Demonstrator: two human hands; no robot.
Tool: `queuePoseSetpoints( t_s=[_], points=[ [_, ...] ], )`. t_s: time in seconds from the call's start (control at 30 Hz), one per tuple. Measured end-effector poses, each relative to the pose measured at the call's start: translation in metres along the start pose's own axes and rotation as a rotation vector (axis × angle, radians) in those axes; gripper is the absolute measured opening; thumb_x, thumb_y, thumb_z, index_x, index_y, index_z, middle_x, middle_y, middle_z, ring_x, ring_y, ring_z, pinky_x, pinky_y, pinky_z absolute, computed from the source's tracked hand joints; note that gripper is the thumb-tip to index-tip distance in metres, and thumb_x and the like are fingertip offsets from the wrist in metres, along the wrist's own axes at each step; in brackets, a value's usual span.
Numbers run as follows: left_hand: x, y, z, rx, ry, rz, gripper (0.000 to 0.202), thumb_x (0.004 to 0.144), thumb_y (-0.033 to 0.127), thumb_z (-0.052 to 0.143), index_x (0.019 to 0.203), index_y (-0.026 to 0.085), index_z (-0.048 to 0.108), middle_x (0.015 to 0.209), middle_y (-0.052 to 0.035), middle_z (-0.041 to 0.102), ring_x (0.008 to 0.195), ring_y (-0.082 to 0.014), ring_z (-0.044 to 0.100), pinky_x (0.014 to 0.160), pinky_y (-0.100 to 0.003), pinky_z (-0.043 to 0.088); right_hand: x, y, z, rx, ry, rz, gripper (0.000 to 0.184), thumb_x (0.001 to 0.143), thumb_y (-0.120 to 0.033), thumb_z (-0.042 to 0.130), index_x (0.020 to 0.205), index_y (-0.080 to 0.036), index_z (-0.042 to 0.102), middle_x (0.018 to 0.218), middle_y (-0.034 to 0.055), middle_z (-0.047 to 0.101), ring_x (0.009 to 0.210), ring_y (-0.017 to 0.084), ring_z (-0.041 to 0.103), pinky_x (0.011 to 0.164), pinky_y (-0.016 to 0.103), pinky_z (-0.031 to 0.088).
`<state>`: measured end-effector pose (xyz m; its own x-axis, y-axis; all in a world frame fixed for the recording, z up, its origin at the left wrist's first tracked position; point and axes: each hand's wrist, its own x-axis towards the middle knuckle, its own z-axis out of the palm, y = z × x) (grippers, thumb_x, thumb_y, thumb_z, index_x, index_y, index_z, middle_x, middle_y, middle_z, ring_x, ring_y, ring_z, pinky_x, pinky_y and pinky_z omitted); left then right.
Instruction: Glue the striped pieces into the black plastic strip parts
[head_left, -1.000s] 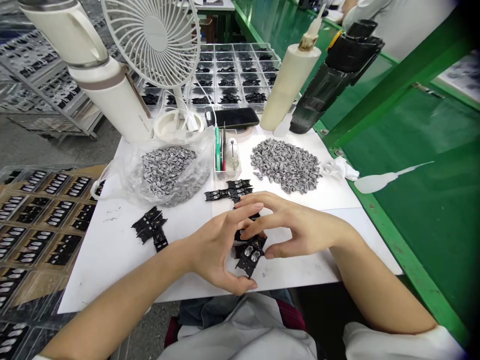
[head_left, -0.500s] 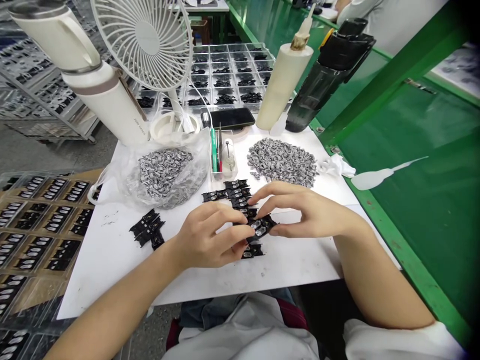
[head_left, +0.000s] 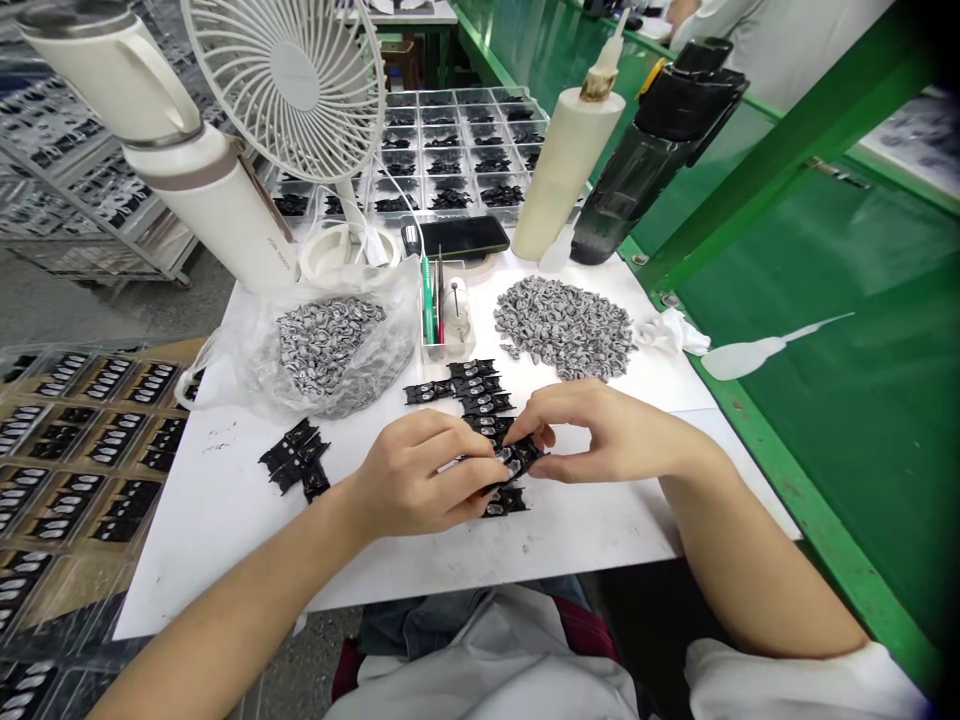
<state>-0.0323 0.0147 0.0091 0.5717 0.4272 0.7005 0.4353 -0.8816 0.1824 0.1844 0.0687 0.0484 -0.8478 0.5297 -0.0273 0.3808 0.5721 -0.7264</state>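
Note:
My left hand [head_left: 420,478] and my right hand [head_left: 600,432] meet over the white table [head_left: 225,520], both pinching one small black plastic part with silvery inserts [head_left: 516,457]. More black parts lie just below them [head_left: 504,502] and in a row behind [head_left: 469,385]. A small heap of black parts [head_left: 296,458] sits to the left. A loose pile of small grey metal pieces [head_left: 562,325] lies behind my right hand, and a clear bag of the same pieces [head_left: 326,345] lies behind my left.
At the back stand a white fan [head_left: 292,80], a white jug [head_left: 187,170], a cream squeeze bottle [head_left: 566,165], a dark bottle [head_left: 652,140], a phone [head_left: 461,237] and compartment trays [head_left: 465,150]. Trays of parts [head_left: 82,450] lie left; a green bench [head_left: 840,400] lies right.
Both hands lifted the black part from near the table's front edge and moved it away from me. My right fingers have since closed more tightly on it.

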Motion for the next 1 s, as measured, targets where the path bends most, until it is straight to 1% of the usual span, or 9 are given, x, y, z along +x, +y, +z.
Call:
queuePoseSetpoints(
  t_s=[0.1, 0.2, 0.3, 0.37, 0.43, 0.53, 0.6, 0.7, 1.0],
  points=[
    [0.000, 0.000, 0.001, -0.035, 0.013, -0.025, 0.015, 0.069, 0.017, 0.061, 0.084, 0.020, 0.059, 0.075, -0.0018, 0.065, 0.068, -0.0123, 0.059, 0.064, -0.027, 0.051, 0.000, 0.001, 0.002, 0.028, -0.005, 0.021, 0.020, 0.071, -0.024, 0.063, 0.090, -0.018, 0.065, 0.070, 0.0000, 0.062, 0.061, 0.011, 0.057, 0.059, 0.022, 0.046],
    [0.000, 0.002, 0.003, -0.169, 0.066, -0.188, 0.016, 0.068, 0.013, 0.061, 0.083, 0.020, 0.060, 0.075, -0.0019, 0.063, 0.070, -0.0123, 0.058, 0.064, -0.026, 0.050, 0.002, -0.001, 0.003, 0.065, 0.020, 0.076, 0.020, 0.072, -0.028, 0.062, 0.090, -0.018, 0.065, 0.067, -0.0010, 0.062, 0.059, 0.011, 0.057, 0.059, 0.022, 0.046],
    [0.002, 0.004, 0.006, -0.444, 0.104, -0.538, 0.013, 0.068, 0.012, 0.059, 0.079, 0.019, 0.061, 0.076, -0.0021, 0.062, 0.072, -0.0127, 0.058, 0.065, -0.026, 0.049, 0.005, -0.005, 0.005, 0.089, 0.063, 0.159, 0.020, 0.076, -0.033, 0.059, 0.084, -0.017, 0.066, 0.062, -0.0011, 0.062, 0.057, 0.011, 0.056, 0.056, 0.021, 0.043],
    [0.002, 0.004, 0.008, -0.694, 0.109, -0.831, 0.008, 0.070, 0.017, 0.060, 0.077, 0.018, 0.061, 0.073, -0.0019, 0.061, 0.068, -0.0124, 0.056, 0.061, -0.026, 0.048, 0.007, -0.008, 0.008, 0.094, 0.103, 0.194, 0.021, 0.079, -0.034, 0.056, 0.075, -0.016, 0.066, 0.058, -0.0012, 0.063, 0.053, 0.010, 0.054, 0.052, 0.020, 0.040],
    [0.002, 0.002, 0.010, -0.960, 0.114, -1.103, 0.010, 0.069, 0.024, 0.063, 0.077, 0.016, 0.062, 0.068, -0.0009, 0.060, 0.061, -0.0111, 0.054, 0.057, -0.025, 0.046, 0.010, -0.009, 0.011, 0.094, 0.148, 0.221, 0.028, 0.081, -0.034, 0.052, 0.064, -0.015, 0.063, 0.053, -0.0013, 0.062, 0.048, 0.008, 0.050, 0.048, 0.020, 0.036],
    [0.001, 0.000, 0.012, -1.285, 0.103, -1.367, 0.016, 0.067, 0.027, 0.067, 0.075, 0.015, 0.062, 0.063, 0.0008, 0.057, 0.057, -0.0090, 0.051, 0.056, -0.023, 0.044, 0.012, -0.010, 0.014, 0.124, 0.169, 0.251, 0.036, 0.084, -0.035, 0.048, 0.055, -0.015, 0.058, 0.047, -0.0017, 0.057, 0.042, 0.006, 0.043, 0.044, 0.019, 0.032],
    [0.001, -0.001, 0.012, -1.411, 0.098, -1.447, 0.015, 0.066, 0.026, 0.068, 0.073, 0.015, 0.062, 0.061, 0.0019, 0.055, 0.057, -0.0078, 0.050, 0.057, -0.022, 0.042, 0.012, -0.010, 0.015, 0.156, 0.157, 0.265, 0.038, 0.084, -0.035, 0.048, 0.053, -0.014, 0.056, 0.046, -0.0020, 0.055, 0.041, 0.006, 0.042, 0.044, 0.019, 0.031],
    [0.002, -0.001, 0.012, -1.494, 0.109, -1.479, 0.014, 0.065, 0.026, 0.068, 0.068, 0.014, 0.060, 0.058, 0.0031, 0.052, 0.056, -0.0068, 0.046, 0.057, -0.020, 0.039, 0.013, -0.010, 0.014, 0.188, 0.141, 0.292, 0.036, 0.083, -0.035, 0.050, 0.054, -0.014, 0.055, 0.049, -0.0013, 0.058, 0.044, 0.006, 0.044, 0.047, 0.019, 0.032],
    [0.002, 0.002, 0.014, -1.482, 0.168, -1.505, 0.014, 0.065, 0.025, 0.067, 0.066, 0.013, 0.059, 0.058, 0.0032, 0.048, 0.055, -0.0060, 0.043, 0.056, -0.019, 0.037, 0.017, -0.007, 0.015, 0.161, 0.117, 0.342, 0.036, 0.085, -0.037, 0.047, 0.061, -0.014, 0.058, 0.055, -0.0008, 0.060, 0.045, 0.006, 0.041, 0.047, 0.019, 0.031]
  ],
)
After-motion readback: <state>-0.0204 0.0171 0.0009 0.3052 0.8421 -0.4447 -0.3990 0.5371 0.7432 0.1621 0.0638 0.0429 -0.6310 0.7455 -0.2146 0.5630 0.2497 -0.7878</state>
